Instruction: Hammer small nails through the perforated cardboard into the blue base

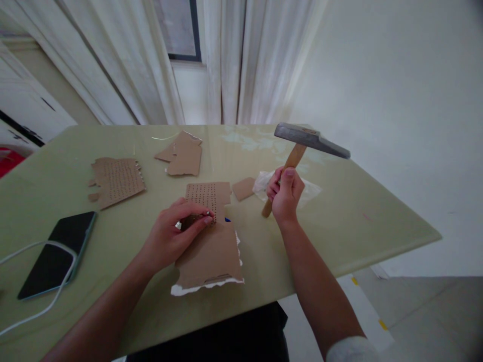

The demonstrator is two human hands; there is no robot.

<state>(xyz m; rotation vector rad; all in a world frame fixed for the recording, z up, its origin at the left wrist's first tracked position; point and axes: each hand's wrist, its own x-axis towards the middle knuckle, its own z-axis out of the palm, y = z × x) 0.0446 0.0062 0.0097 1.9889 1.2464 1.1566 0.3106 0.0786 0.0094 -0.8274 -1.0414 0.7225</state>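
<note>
My right hand [287, 195] is closed around the wooden handle of a hammer [300, 143], whose grey metal head is raised above the table. With thumb and forefinger, my left hand [181, 229] pinches a small nail [208, 214], mostly hidden by the fingertips. It rests over a brown cardboard piece [213, 249], which has rows of small dark holes in its far part and a torn white near edge. A bit of something blue shows at the cardboard's right side, under or beside it.
Another perforated cardboard piece [117, 181] lies to the left, with plain scraps [186, 158] farther back. A small cardboard scrap [243, 188] and a clear plastic bag [309, 190] are near the hammer. A phone or tablet [62, 254] lies under a white cable [41, 310] on the table [339, 226].
</note>
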